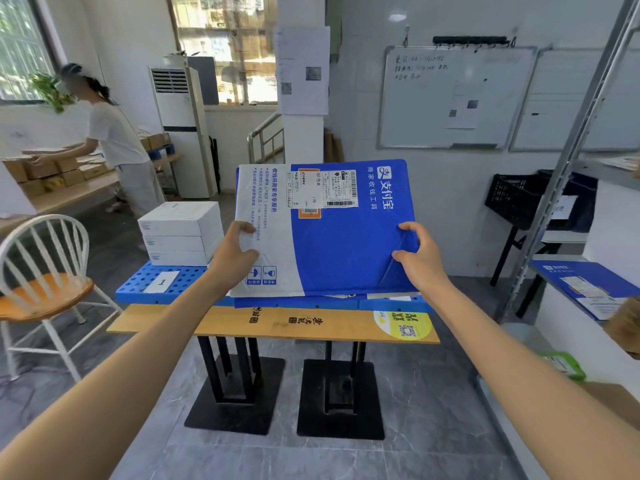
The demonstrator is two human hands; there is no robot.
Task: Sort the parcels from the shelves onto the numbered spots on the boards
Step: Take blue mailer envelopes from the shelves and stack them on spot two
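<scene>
Spot 1 card [162, 281]: left end of the blue board [133, 291].
Left hand [239, 252]: pinching the white edge of the parcel [339, 237], above the board.
Parcel: long axis left-right, tilted up over the board's middle.
Right hand [417, 258]: pinching the blue edge; neither hand nearer.
</scene>
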